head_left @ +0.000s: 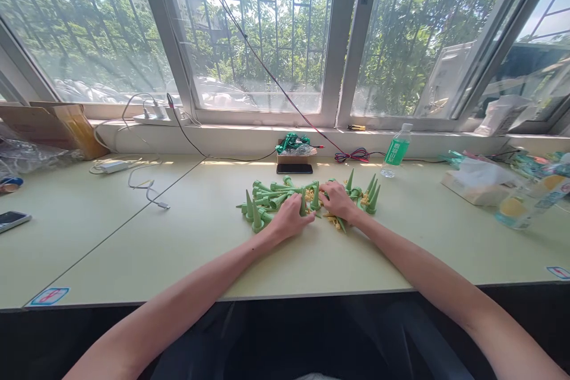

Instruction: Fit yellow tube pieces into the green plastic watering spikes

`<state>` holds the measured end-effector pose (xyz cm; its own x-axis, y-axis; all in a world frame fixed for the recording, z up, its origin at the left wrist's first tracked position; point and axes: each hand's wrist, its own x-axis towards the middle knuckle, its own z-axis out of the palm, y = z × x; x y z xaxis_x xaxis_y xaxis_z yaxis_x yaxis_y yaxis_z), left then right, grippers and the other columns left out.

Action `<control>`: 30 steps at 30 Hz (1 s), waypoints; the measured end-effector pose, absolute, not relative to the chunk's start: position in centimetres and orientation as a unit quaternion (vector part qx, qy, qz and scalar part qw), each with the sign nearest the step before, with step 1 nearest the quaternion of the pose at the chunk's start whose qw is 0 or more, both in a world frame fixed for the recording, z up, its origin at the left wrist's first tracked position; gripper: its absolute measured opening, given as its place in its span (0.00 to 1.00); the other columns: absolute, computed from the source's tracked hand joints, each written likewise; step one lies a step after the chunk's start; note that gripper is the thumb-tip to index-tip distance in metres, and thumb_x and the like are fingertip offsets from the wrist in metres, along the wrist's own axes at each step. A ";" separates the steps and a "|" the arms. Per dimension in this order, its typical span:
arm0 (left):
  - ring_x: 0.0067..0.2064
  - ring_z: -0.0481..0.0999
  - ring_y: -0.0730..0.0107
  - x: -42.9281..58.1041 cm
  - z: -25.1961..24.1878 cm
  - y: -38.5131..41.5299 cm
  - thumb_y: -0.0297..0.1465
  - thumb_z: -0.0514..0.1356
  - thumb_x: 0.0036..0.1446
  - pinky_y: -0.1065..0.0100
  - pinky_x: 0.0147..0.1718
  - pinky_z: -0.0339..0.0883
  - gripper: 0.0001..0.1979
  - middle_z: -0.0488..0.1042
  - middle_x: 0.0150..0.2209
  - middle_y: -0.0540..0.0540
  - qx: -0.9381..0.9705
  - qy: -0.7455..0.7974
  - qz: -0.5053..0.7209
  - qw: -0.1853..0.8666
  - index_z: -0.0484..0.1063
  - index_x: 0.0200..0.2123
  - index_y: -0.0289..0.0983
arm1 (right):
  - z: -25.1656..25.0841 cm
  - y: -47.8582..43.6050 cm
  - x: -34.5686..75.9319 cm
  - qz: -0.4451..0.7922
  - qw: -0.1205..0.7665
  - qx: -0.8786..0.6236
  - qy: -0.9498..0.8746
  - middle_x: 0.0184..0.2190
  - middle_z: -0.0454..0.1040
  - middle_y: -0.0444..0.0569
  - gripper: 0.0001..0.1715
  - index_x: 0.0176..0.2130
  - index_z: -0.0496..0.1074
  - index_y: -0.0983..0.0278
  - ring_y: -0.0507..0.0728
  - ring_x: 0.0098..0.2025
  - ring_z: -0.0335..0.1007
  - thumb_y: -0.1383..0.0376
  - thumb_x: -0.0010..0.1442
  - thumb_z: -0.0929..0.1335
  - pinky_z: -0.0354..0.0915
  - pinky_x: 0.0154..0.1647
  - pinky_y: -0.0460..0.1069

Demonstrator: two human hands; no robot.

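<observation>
Green plastic cone-shaped spikes, which look like plant watering spikes, lie and stand in a pile on the table. Small yellow plastic pieces are mixed in among them. My left hand is at the near side of the pile, its fingers curled round an upright green spike with the thumb toward the right. My right hand reaches into the right part of the pile with bent fingers; what its fingertips grip is hidden. Several spikes stand upright just right of it, including one green spike.
Behind the pile are a black phone and a small box of green items. A water bottle stands back right, near a tissue box and a clear bottle. Cables and another phone lie left.
</observation>
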<state>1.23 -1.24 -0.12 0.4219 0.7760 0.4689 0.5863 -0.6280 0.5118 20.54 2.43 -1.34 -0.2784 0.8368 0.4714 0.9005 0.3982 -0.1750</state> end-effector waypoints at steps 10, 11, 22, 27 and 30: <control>0.32 0.66 0.68 1.3 -0.3 -1.1 0.37 0.61 0.50 0.66 0.31 0.60 0.14 0.65 0.29 0.49 0.832 0.411 0.352 0.120 0.56 0.25 0.39 | -1.4 2.4 20.5 -0.062 0.254 -0.547 -0.795 0.34 0.72 0.53 0.10 0.38 0.72 0.66 0.58 0.40 0.63 0.67 0.62 0.62 0.56 0.44 0.50; 0.32 0.66 0.68 1.3 -0.3 -1.1 0.36 0.61 0.50 0.66 0.31 0.60 0.14 0.64 0.29 0.49 0.833 0.411 0.351 0.118 0.56 0.25 0.39 | -1.4 2.4 20.5 -0.062 0.254 -0.547 -0.795 0.34 0.72 0.53 0.10 0.38 0.72 0.66 0.58 0.40 0.63 0.67 0.62 0.62 0.56 0.44 0.50; 0.31 0.65 0.68 1.3 -0.5 -1.0 0.37 0.60 0.51 0.66 0.30 0.59 0.15 0.65 0.29 0.49 0.834 0.411 0.350 0.116 0.55 0.25 0.39 | -1.3 2.3 20.4 -0.065 0.260 -0.548 -0.792 0.35 0.72 0.54 0.11 0.38 0.72 0.66 0.58 0.40 0.63 0.70 0.61 0.61 0.56 0.44 0.50; 0.31 0.64 0.69 1.3 -0.5 -1.0 0.38 0.59 0.53 0.67 0.30 0.58 0.15 0.64 0.29 0.49 0.836 0.413 0.343 0.114 0.55 0.25 0.39 | -1.2 2.3 20.4 -0.064 0.251 -0.551 -0.793 0.35 0.72 0.54 0.11 0.38 0.72 0.66 0.58 0.40 0.63 0.71 0.60 0.61 0.55 0.44 0.50; 0.31 0.64 0.69 1.3 -0.3 -1.1 0.38 0.59 0.53 0.67 0.30 0.58 0.15 0.64 0.29 0.49 0.836 0.412 0.344 0.112 0.55 0.25 0.39 | -1.2 2.3 20.4 -0.063 0.247 -0.553 -0.793 0.35 0.72 0.54 0.11 0.38 0.71 0.67 0.58 0.40 0.63 0.70 0.61 0.61 0.55 0.44 0.50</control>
<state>1.27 -1.09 -0.31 0.4240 0.7657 0.4837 0.6115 -0.6360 0.4707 20.41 2.25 -1.19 -0.2663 0.8461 0.4617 0.9083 0.3807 -0.1736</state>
